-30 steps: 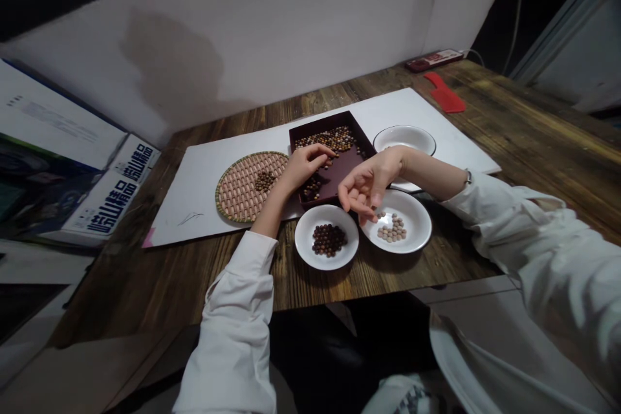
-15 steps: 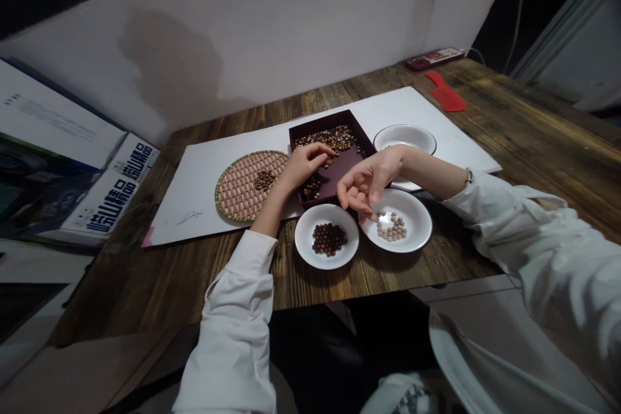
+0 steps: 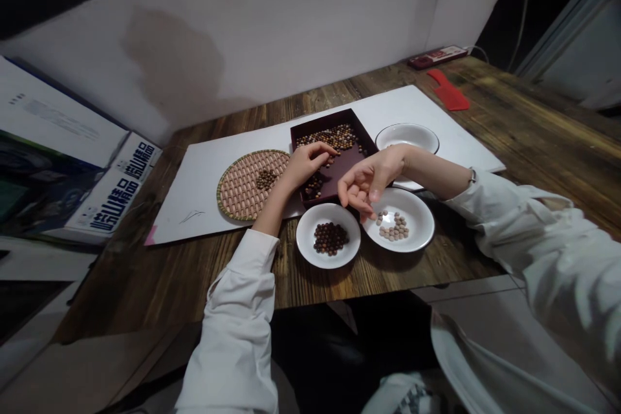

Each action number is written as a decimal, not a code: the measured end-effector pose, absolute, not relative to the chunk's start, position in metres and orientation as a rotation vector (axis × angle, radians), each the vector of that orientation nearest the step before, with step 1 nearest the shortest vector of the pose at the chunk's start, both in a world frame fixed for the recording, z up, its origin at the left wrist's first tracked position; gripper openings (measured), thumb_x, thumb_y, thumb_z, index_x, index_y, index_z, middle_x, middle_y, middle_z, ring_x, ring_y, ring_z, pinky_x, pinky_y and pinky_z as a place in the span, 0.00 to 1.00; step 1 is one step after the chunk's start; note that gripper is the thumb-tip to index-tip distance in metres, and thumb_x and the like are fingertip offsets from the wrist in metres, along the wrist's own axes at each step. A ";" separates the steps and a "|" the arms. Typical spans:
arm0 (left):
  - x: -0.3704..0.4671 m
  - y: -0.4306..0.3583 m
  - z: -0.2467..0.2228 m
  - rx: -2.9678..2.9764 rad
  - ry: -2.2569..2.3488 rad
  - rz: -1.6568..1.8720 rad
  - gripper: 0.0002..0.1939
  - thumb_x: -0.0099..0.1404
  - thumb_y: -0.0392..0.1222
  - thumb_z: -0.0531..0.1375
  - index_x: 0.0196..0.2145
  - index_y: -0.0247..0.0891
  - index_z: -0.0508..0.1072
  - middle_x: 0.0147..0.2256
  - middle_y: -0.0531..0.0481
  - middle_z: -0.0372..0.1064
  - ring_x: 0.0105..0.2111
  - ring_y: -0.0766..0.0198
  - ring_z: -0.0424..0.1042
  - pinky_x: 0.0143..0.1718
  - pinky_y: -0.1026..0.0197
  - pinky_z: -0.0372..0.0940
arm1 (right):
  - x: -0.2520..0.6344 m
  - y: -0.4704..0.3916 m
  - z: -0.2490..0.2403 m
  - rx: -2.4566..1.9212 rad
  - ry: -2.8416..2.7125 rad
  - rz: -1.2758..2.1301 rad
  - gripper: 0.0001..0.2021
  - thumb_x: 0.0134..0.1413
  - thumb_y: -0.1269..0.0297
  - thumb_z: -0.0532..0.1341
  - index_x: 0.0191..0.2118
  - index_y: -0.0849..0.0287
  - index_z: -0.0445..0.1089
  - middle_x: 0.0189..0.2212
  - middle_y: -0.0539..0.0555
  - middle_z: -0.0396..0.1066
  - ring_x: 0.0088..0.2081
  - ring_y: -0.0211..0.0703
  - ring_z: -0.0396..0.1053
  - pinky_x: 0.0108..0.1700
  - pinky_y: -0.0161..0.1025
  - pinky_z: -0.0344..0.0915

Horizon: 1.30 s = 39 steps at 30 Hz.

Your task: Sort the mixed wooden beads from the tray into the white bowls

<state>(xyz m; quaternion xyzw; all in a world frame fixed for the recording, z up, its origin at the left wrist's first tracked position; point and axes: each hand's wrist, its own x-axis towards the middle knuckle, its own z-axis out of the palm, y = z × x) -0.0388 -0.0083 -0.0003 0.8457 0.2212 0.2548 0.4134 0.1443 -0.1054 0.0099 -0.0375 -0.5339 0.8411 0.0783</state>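
My left hand (image 3: 310,163) reaches over the left wall of a dark maroon box (image 3: 342,171). Its fingers stretch out, fingertips at the mixed brown and tan beads (image 3: 334,136); nothing shows in its grasp. My right hand (image 3: 365,186) hangs palm-side visible over the near left rim of a white dish (image 3: 421,233), fingers loosely bent and thumb apart. Pale beads (image 3: 396,229) lie in that dish. Left of it, another white dish (image 3: 306,252) holds dark reddish-brown beads (image 3: 330,239). Olive-brown beads (image 3: 266,179) are grouped on a round woven mat (image 3: 237,187).
A third white dish (image 3: 407,132) stands behind my right wrist. Beneath the box and mat lies a white board (image 3: 194,174) on the wooden table (image 3: 160,284). A red comb (image 3: 451,96) and a phone (image 3: 439,56) sit at the back right; printed cartons (image 3: 114,197) stand left.
The whole view has shifted very slightly. Both hands keep nearly the same places and poses over the box and the pale-bead dish.
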 end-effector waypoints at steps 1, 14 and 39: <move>-0.039 -0.008 -0.001 2.127 0.557 0.643 0.08 0.62 0.38 0.58 0.37 0.35 0.76 0.36 0.49 0.78 0.35 0.64 0.76 0.42 0.62 0.69 | 0.144 -0.105 0.009 -0.111 -1.594 2.515 0.19 0.57 0.75 0.65 0.54 0.65 0.66 0.38 0.52 0.75 0.42 0.39 0.76 0.55 0.46 0.69; -0.041 -0.010 0.002 2.179 0.597 0.634 0.10 0.63 0.38 0.56 0.38 0.36 0.76 0.36 0.50 0.78 0.35 0.64 0.75 0.43 0.61 0.69 | 0.143 -0.104 0.010 -0.238 -1.481 2.490 0.19 0.56 0.71 0.66 0.53 0.63 0.66 0.37 0.54 0.76 0.43 0.43 0.77 0.54 0.48 0.70; -0.043 -0.009 0.002 2.426 0.595 0.505 0.11 0.65 0.38 0.55 0.39 0.38 0.78 0.41 0.49 0.79 0.41 0.61 0.75 0.47 0.59 0.67 | 0.140 -0.106 0.015 -0.495 -1.434 2.356 0.17 0.58 0.63 0.65 0.51 0.63 0.65 0.33 0.52 0.74 0.39 0.41 0.75 0.50 0.47 0.73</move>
